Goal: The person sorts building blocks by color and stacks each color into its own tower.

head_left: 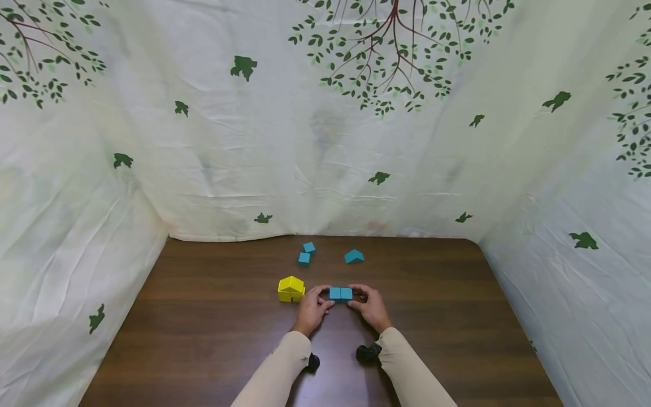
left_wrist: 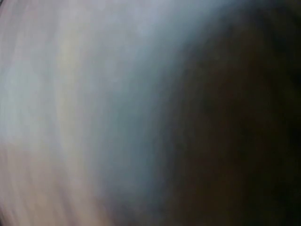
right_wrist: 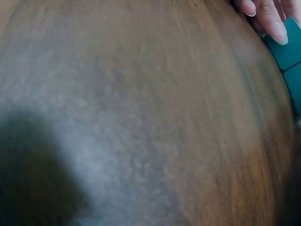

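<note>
**A Pinch from Either Side**

My left hand had its thumb and fingers bent around the outer side of a bright blue, square-topped block, parted about as wide as the block itself, thumb in front and forefinger behind. My right hand mirrored it, pinching a matching blue, square-topped block at its outer side. The two blocks sat side by side, touching, between my hands on the brown wood-grain table. In the right wrist view, fingertips lay against one of them; the left wrist view was too blurred to tell anything about my grip.

Just beside my left hand stood a yellow, house-shaped block form with a peaked top. Farther off, two small blue blocks, the nearer and the farther, lay close together, and a blue, triangular block stood apart to their right. Cream sleeves covered my forearms.
</note>
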Available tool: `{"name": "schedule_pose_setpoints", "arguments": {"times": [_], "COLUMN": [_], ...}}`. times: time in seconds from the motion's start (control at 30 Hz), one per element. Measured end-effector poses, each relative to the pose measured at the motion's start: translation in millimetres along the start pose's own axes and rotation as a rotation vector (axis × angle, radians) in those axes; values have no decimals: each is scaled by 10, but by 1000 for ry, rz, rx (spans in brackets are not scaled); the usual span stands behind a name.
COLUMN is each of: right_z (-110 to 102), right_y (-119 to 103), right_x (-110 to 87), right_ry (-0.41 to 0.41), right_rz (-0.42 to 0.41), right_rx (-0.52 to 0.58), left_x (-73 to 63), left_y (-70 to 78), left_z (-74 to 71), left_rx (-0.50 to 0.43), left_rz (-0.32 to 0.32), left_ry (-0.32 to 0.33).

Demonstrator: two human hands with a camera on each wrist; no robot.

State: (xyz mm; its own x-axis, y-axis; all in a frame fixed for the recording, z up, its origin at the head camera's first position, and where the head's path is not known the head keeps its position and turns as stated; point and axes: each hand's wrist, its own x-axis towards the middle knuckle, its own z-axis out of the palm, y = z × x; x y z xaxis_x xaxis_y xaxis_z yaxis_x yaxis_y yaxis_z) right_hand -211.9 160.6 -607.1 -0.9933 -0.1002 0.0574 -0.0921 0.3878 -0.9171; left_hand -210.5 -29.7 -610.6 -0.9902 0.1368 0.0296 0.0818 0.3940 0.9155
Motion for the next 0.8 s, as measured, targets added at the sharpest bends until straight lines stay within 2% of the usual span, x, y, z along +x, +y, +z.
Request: {"name": "schedule_pose_setpoints", "arguments": {"times": [0.2, 0.47, 0.63, 0.8], "right_z": [24, 33, -42, -270], "right_y": [-1, -17, -4, -54], "right_x": [3, -43, -47, -9], "right_ry": [21, 13, -55, -134], "right_rz": [-5, 0, 7, 26], "right_rx": [-4, -10, 6, 41], "left_x": [3, -23, -27, -8], "left_y": [-4, 0, 5, -8], "left_z": [6, 0, -8, 4], "left_rx": [-4, 12, 15, 18], "left_rz": [-17, 12, 17, 13], "left_ry": [1, -6, -12, -11]}}
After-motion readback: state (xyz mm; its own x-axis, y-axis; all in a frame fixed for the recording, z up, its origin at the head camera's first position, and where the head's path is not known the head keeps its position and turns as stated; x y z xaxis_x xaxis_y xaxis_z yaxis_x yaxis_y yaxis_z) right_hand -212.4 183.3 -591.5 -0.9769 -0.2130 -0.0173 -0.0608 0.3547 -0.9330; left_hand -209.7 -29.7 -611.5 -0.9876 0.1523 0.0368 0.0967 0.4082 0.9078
